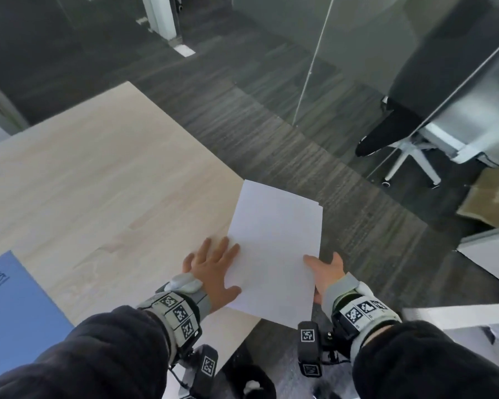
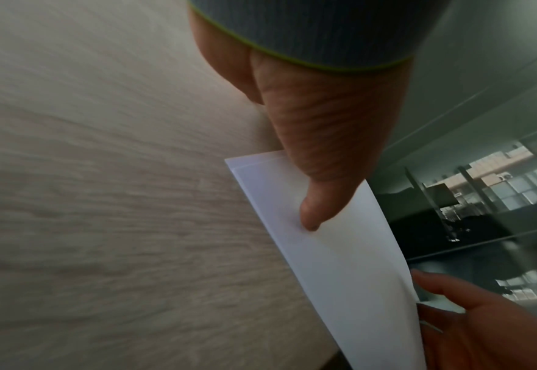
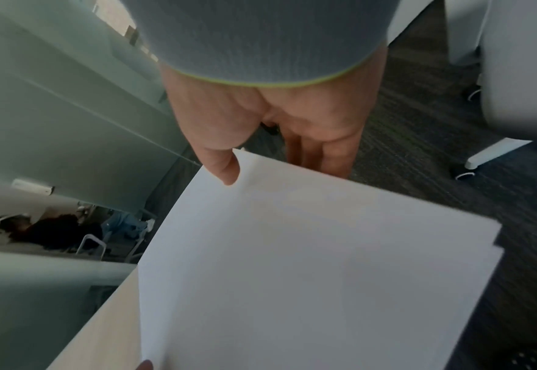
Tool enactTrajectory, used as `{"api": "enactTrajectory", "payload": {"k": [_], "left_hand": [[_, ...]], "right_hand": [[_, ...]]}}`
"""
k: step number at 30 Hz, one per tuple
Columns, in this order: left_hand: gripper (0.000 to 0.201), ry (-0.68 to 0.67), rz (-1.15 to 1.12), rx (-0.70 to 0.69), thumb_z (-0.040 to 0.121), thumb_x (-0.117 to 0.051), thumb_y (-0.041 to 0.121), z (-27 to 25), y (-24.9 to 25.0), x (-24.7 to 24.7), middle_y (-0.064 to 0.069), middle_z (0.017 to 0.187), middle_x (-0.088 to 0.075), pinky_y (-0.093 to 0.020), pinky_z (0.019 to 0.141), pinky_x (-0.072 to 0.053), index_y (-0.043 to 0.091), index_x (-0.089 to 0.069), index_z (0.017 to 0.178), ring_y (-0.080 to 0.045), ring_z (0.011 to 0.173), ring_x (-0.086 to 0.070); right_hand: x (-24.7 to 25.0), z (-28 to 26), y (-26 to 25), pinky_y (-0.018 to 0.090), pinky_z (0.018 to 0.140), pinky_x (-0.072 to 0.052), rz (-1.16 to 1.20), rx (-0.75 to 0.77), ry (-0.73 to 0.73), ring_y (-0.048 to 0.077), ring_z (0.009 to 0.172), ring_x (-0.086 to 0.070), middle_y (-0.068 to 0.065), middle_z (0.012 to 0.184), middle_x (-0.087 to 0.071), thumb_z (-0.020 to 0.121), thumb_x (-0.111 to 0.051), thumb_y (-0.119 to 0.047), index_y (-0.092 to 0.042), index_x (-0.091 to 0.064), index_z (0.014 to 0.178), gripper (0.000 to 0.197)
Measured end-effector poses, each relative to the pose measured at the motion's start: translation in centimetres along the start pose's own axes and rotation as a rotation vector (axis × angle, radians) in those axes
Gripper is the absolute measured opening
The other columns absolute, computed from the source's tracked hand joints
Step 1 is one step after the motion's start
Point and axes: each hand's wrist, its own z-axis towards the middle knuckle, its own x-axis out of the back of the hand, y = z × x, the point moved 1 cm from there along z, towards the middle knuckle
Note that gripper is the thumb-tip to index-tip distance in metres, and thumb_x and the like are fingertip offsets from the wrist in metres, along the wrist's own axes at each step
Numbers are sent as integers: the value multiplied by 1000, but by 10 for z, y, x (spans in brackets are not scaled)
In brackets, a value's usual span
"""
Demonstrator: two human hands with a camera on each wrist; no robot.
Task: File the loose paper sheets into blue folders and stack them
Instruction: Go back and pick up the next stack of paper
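A thin stack of white paper sheets (image 1: 274, 249) juts out over the right edge of the light wooden table (image 1: 98, 168). My left hand (image 1: 228, 269) pinches the stack's left edge, with the thumb (image 2: 314, 200) on the paper sheets (image 2: 355, 262). My right hand (image 1: 323, 272) holds the right edge. Its thumb lies on top of the sheets (image 3: 308, 262) and its fingers (image 3: 333, 157) run underneath. A blue folder (image 1: 15, 306) lies shut on the table at the near left, well apart from both hands.
Dark carpet floor (image 1: 271, 133) lies beyond the table's right edge. Behind a glass partition (image 1: 343, 53) at the far right stands a black office chair (image 1: 401, 131) on a white base. Flat cardboard (image 1: 490, 197) lies on the floor at right, and white furniture (image 1: 473, 321) stands close to my right arm.
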Motion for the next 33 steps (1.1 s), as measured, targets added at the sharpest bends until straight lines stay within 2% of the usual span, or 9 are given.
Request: {"api": "enactTrajectory", "payload": {"k": [4,8,12,16,21,24,27,30,33], "left_hand": [[83,-2,-25,-10,88,-47,55,5,9,5,20,164,10,-48,123,-1,44,2,154,-19,152,16],[74,68,-122,24,88,-50,52,7,10,15,21,164,-8,-46,120,-14,42,-16,153,-17,152,-1],[80,147,-402,140,87,-62,45,18,5,29,5,162,-27,-48,115,-29,31,-20,154,-25,147,-25],[104,169,-946,249,75,-81,42,24,-17,49,6,154,-38,-49,111,-40,33,-14,156,-24,138,-43],[84,120,-1386,221,45,-92,45,2,-59,78,-6,115,-75,-57,105,-47,16,-68,120,-30,106,-70],[73,240,-1444,211,49,-89,43,-18,-75,95,-9,109,-77,-54,101,-51,10,-73,111,-32,103,-72],[58,395,-1382,225,53,-86,50,-41,-97,109,-4,105,-78,-50,100,-51,20,-78,101,-29,101,-73],[39,448,-1243,253,57,-78,57,-57,-110,112,3,98,-80,-49,100,-50,36,-79,90,-25,101,-72],[25,425,-1141,313,62,-73,58,-72,-118,105,12,90,-79,-41,94,-50,45,-77,83,-18,98,-70]], "right_hand": [[5,-1,1,50,89,-53,-156,41,-55,37,95,-65,18,109,-66,81,-63,-22,-4,-54,124,48],[13,-13,-9,39,75,-53,-379,138,-29,34,81,-65,15,88,-69,83,-55,-14,-9,-64,97,18],[17,-32,-29,32,66,-48,-496,399,-60,25,70,-60,3,77,-63,88,-51,-16,-13,-63,98,16],[6,-54,-43,41,72,-56,-335,544,-135,29,77,-67,11,87,-71,89,-56,-21,-18,-68,91,12],[-28,-87,-64,37,67,-54,-223,584,-345,22,78,-66,9,89,-75,88,-61,-13,-24,-73,81,17],[-50,-101,-75,47,82,-54,-185,585,-442,24,85,-66,13,93,-73,86,-62,-4,-16,-73,84,17],[-75,-120,-86,42,80,-53,-168,575,-547,26,87,-66,12,90,-71,85,-63,1,-5,-71,92,12],[-91,-132,-91,31,85,-46,-283,661,-591,18,91,-66,0,95,-72,83,-69,-8,-16,-70,98,17],[-106,-140,-90,35,92,-47,-439,695,-551,20,99,-62,1,102,-69,80,-72,-17,-25,-64,93,17]]}}
